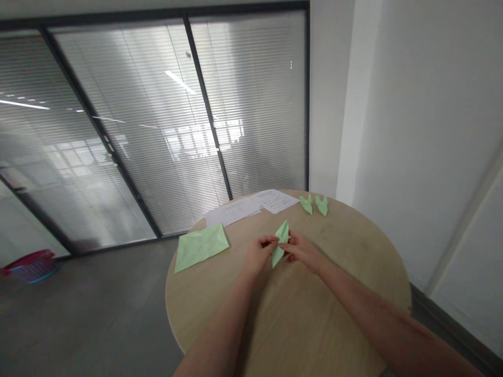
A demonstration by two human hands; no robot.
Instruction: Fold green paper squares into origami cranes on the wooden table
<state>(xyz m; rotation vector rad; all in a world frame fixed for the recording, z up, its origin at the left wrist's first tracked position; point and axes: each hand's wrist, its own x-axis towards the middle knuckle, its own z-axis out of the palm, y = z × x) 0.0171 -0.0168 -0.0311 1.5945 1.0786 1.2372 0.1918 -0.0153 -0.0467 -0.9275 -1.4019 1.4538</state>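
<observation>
Between my two hands is a folded light-green paper piece (280,244), long and pointed at both its upper and lower ends. My left hand (261,254) pinches its left side near the middle. From the right, my right hand (302,251) grips the same piece with thumb and fingers, some of them hidden behind it. Two finished-looking green origami figures (306,203) (321,205) stand side by side at the far right of the table. To the left lies a creased green sheet of paper (201,247).
Printed white sheets (275,200) lie along the far side of the round wooden table (353,262). Beyond them is a glass partition with blinds (251,131). A pink and blue basket (32,266) rests on the floor at left; a white wall (432,131) rises at right.
</observation>
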